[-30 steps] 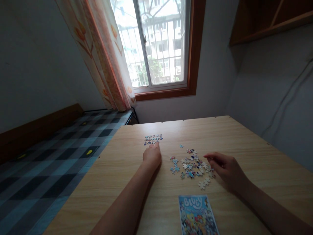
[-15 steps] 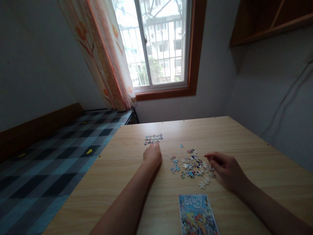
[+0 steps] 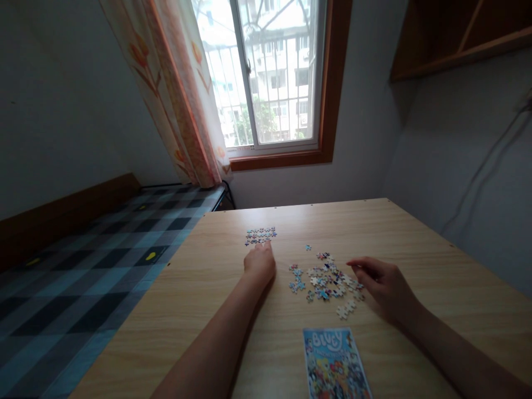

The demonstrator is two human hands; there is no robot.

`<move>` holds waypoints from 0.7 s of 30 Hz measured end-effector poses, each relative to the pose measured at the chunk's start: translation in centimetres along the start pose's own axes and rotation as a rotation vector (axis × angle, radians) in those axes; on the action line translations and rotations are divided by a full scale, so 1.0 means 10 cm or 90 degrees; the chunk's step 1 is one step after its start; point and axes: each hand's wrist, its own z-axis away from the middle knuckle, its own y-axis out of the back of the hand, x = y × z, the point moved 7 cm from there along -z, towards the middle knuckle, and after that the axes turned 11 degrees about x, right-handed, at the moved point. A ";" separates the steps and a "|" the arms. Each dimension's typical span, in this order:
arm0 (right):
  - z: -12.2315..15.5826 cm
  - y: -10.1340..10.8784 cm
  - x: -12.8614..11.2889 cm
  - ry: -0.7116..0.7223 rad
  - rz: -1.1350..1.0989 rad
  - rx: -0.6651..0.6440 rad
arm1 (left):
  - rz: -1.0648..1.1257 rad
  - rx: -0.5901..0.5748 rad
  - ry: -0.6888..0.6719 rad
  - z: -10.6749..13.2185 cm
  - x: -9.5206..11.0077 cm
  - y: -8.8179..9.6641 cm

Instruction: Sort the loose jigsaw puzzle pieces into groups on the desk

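Note:
My left hand (image 3: 260, 261) rests on the table at the near edge of several short rows of jigsaw puzzle pieces (image 3: 260, 234). Its fingers are bent and closed, with the tips at a puzzle piece (image 3: 267, 241) in the nearest row; the hand partly hides them. On the other side, my right hand (image 3: 382, 281) hovers at the right edge of a loose pile of puzzle pieces (image 3: 328, 280). Its fingers point left and are loosely bent, the thumb a little apart from the index finger, and nothing shows between them. Some pieces lie face up, others pale side up.
A picture card lettered "Bluey" (image 3: 336, 363) lies at the near side of the wooden table (image 3: 199, 310). One stray blue piece (image 3: 308, 247) sits beyond the pile. Left of the table is a bed with a checked cover (image 3: 103, 266); a window (image 3: 274, 72) is behind.
Both hands stay almost where they were, beside the rows and the pile. The view has shifted very slightly; no piece has visibly moved.

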 end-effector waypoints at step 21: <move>-0.07 0.03 0.05 -0.005 0.011 0.028 | 0.060 0.068 -0.022 0.00 0.09 0.02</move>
